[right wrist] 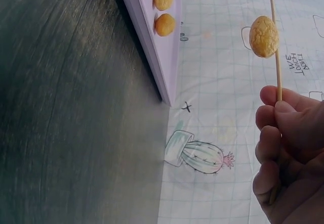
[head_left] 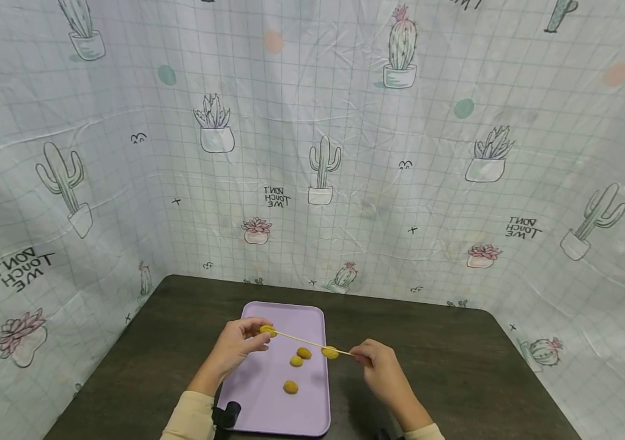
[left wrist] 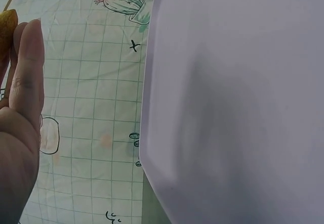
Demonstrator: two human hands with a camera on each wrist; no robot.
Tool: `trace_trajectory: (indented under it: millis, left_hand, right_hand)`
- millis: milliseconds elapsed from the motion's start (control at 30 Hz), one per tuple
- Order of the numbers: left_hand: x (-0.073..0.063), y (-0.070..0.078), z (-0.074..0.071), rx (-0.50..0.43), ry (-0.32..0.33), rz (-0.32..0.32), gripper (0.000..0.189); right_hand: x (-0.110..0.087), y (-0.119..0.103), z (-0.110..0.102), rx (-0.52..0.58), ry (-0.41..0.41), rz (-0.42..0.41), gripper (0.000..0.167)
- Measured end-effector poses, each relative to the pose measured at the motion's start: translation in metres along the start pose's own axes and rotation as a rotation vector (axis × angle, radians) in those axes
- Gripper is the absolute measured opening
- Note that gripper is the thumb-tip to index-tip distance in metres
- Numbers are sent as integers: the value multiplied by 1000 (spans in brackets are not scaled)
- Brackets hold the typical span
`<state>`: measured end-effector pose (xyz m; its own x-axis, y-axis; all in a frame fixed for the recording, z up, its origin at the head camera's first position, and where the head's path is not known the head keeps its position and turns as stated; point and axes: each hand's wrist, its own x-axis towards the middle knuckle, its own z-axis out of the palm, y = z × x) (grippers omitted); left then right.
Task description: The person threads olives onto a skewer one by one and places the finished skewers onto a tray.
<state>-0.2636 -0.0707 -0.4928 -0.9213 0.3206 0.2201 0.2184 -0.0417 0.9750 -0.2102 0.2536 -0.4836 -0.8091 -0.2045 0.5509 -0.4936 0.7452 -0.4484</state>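
In the head view, my right hand (head_left: pixel 381 366) pinches a thin wooden skewer (head_left: pixel 298 339) by its right end. One wrinkled yellow oval ball (head_left: pixel 329 352) is on the skewer near those fingers; it shows large as a ball (right wrist: pixel 264 37) in the right wrist view. My left hand (head_left: pixel 238 342) holds another yellow ball (head_left: pixel 267 330) between thumb and fingers, at the skewer's far end. Whether the tip has pierced that ball cannot be told. Both hands are raised above a lilac tray (head_left: pixel 268 415), where several loose yellow balls (head_left: pixel 290 387) lie.
The tray stands on a dark wooden table (head_left: pixel 433 348). Behind and at both sides hangs a pale gridded sheet (head_left: pixel 290 122) printed with cacti. A black strap mount (head_left: pixel 227 415) sits on the left wrist, over the tray's near left corner.
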Motion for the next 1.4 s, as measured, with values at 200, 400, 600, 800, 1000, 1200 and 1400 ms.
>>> trace_trajectory:
  millis: [200,400,600,800,1000,1200,1400]
  left_hand:
    - [0,1,0,-5,-10,16,27]
    - [0,1,0,-23,-10,4,28]
    - [1,-3,0,-147,40,-24,35]
    - [1,-3,-2,-161,22,-25,35]
    - [2,-2,-3,-181,4,-49,40]
    - [2,-2,-1,-180,-2,-61,37]
    - [3,-3,1,-184,-12,-73,37]
  right_hand:
    - [1,-3,1,16,2,-9,26]
    - [0,-6,4,21,17,-20,28]
    - [3,-11,6,35,3,8,28]
    - [5,-14,7,40,-2,0,30]
    - [7,-14,10,44,0,-10,30]
    - [9,-16,12,50,-3,-22,29]
    - [11,-19,14,64,-16,11,29]
